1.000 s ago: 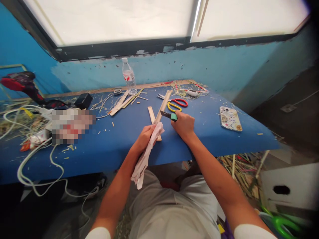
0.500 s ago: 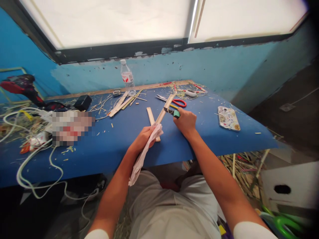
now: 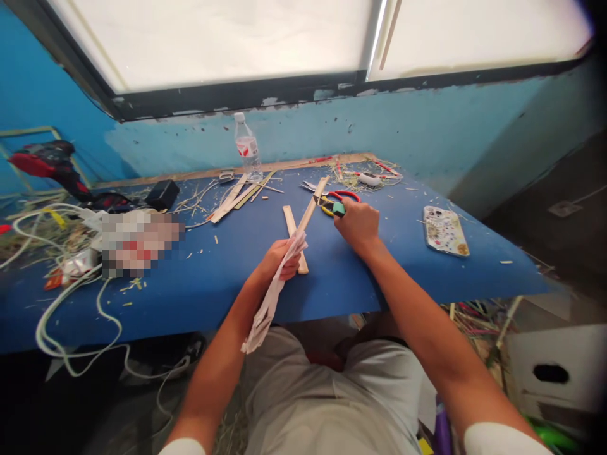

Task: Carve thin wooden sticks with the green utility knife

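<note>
My left hand (image 3: pixel 282 258) is closed around a pale bamboo strip (image 3: pixel 310 212), with a crumpled white cloth or tissue (image 3: pixel 270 300) wrapped about its lower end and hanging toward my lap. The strip slants up and away to the right. In my right hand (image 3: pixel 358 222) is a utility knife (image 3: pixel 337 208) with a green and black handle; its dark blade meets the strip's edge near the upper end. Beneath them, a second bamboo strip (image 3: pixel 290 222) lies on the blue table (image 3: pixel 398 278), partly hidden by my left hand. Red and yellow scissors (image 3: pixel 348 194) lie just behind the knife.
A water bottle (image 3: pixel 247 148) stands at the back beside more bamboo strips (image 3: pixel 232 201). On the right lies a phone (image 3: pixel 444 230) in a patterned case. White cables (image 3: pixel 42 316), a black box (image 3: pixel 162 194) and a cordless drill (image 3: pixel 52 161) occupy the left. Shavings are scattered about.
The strip's exposed end and the knife blade have shifted slightly relative to each other, and the strip stands a little steeper. The whole view has turned slightly left. Both hands keep their hold.
</note>
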Demonstrator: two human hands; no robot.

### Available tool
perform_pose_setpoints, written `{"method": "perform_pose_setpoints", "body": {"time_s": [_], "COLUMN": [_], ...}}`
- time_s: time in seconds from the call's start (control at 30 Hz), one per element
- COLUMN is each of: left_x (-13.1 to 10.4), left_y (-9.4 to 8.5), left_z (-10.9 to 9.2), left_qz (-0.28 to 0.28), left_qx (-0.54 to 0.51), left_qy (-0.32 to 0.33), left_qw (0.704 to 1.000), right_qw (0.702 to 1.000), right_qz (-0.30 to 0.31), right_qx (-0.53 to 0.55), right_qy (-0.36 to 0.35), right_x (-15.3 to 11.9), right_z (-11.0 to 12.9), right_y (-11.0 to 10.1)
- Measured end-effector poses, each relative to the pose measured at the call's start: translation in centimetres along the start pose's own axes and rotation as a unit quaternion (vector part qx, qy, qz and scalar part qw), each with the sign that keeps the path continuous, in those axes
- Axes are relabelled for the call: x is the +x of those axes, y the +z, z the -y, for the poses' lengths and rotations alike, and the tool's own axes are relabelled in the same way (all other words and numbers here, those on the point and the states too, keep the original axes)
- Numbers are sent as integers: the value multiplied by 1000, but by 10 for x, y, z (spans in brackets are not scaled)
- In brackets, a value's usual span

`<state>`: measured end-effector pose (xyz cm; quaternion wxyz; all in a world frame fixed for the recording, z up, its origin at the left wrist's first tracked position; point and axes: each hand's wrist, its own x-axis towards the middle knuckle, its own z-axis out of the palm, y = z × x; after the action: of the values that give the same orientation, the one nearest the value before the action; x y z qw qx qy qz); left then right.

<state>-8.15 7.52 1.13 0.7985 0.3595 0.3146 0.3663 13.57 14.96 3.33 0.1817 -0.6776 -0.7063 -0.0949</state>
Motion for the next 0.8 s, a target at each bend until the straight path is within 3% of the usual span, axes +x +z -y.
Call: {"method": "perform_pose_setpoints", "body": {"time_s": [0.1, 0.23, 0.4, 0.5, 0.63, 0.8], "left_x": [-4, -6, -1, 0, -2, 4], "left_y": [1, 0, -6, -9, -10, -6], "left_z": [-5, -8, -9, -9, -10, -20], "left_qz": [20, 35, 58, 52, 40, -1], "left_qx": [23, 9, -22, -33, -62, -120], "left_qy": [10, 12, -14, -19, -35, -47], "left_qw": [999, 999, 998, 998, 997, 992], "right_qw": [999, 1000, 998, 999, 997, 998], "right_qz": [24, -1, 23, 1, 12, 2], "right_qx": [7, 3, -4, -23, -19, -48], "right_qy": [-39, 7, -64, -28, -67, -37], "right_x": [5, 20, 40, 49, 61, 95], "right_z": [5, 2, -2, -2, -5, -3], "right_y": [-1, -7, -14, -13, -11, -12]}}
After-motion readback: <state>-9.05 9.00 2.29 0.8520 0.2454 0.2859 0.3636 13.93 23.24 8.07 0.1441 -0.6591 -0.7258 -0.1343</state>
